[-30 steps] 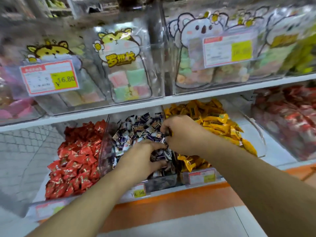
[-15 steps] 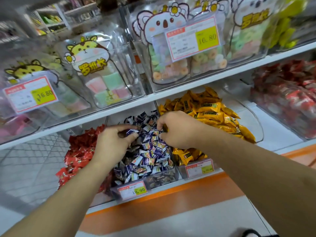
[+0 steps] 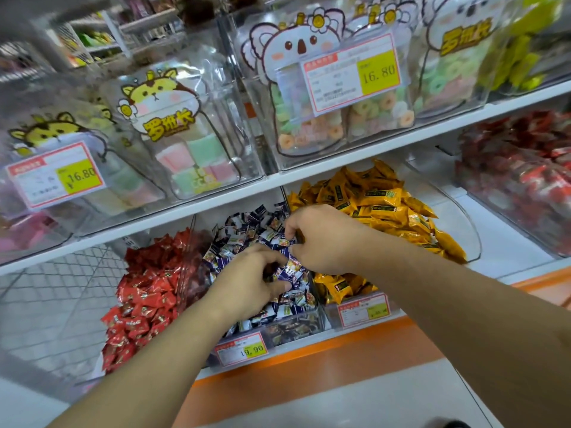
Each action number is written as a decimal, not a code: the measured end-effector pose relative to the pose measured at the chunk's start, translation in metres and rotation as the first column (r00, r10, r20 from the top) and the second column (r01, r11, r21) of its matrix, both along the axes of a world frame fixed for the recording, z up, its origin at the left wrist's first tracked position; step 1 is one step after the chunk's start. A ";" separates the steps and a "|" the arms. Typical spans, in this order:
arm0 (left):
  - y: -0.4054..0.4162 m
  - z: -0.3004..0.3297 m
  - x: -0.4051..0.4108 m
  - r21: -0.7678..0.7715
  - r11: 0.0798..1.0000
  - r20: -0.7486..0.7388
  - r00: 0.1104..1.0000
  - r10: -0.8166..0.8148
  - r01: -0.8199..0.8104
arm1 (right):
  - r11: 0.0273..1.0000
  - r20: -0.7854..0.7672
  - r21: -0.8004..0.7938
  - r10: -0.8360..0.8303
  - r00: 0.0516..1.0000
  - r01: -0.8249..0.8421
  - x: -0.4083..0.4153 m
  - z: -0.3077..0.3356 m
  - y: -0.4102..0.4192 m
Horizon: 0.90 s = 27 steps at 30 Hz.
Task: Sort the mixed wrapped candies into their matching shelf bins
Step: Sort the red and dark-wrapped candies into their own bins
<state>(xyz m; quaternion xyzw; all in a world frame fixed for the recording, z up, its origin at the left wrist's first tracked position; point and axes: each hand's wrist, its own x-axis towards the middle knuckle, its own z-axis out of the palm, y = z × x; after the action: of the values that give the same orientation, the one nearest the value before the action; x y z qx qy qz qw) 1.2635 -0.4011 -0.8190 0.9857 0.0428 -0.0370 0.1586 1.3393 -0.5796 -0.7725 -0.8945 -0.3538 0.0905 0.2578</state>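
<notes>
Fingers (image 3: 289, 234) of the right hand (image 3: 324, 239) curl to pinch a small blue-and-white wrapped candy (image 3: 283, 242) at the top of the middle bin (image 3: 296, 327), while the left hand (image 3: 247, 285) just below grips another of the same candies (image 3: 292, 270) between bent fingers and thumb. Both hands rest in the heap of blue-and-white candies (image 3: 238, 242), glossy twisted wrappers of dark blue and white with small coloured prints. Left of the middle bin, behind a clear divider, lie red wrapped candies (image 3: 148, 291), shiny and crinkled. Right of it sits a pile of yellow-orange packets (image 3: 380, 199) with dark labels. On the middle bin's front hangs a price tag (image 3: 242, 350) reading 19.90. Above it, the white shelf (image 3: 216, 202) carries clear tubs of pastel sweets (image 3: 191, 159) with cartoon animal labels.
</notes>
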 end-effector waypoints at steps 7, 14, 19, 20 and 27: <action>0.001 -0.003 -0.004 -0.061 0.993 0.118 0.987 0.109 -0.102 | 1.000 0.025 -0.020 0.002 1.000 -0.001 0.002 -0.005 0.006; 0.029 0.016 -0.007 -0.251 0.917 0.230 0.901 0.369 -0.311 | 0.999 0.018 -0.037 0.007 1.000 -0.006 0.005 -0.008 0.009; 0.038 0.030 -0.005 -0.095 0.915 0.282 0.871 0.402 -0.392 | 0.999 0.009 -0.038 0.014 1.000 -0.014 0.006 -0.010 0.011; 0.037 0.029 -0.006 -0.032 0.922 0.299 0.876 0.378 -0.387 | 0.999 0.009 -0.035 0.011 1.000 -0.011 0.006 -0.010 0.011; 0.001 0.005 -0.011 0.054 0.998 0.176 0.984 0.020 -0.030 | 1.000 0.028 -0.022 0.006 1.000 -0.005 0.005 -0.010 0.010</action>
<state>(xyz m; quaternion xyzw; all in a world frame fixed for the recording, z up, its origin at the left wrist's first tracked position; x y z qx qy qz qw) 1.2520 -0.3999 -0.8137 0.9886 0.0422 0.0531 0.1344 1.3444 -0.5697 -0.7823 -0.8975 -0.3588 0.0827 0.2426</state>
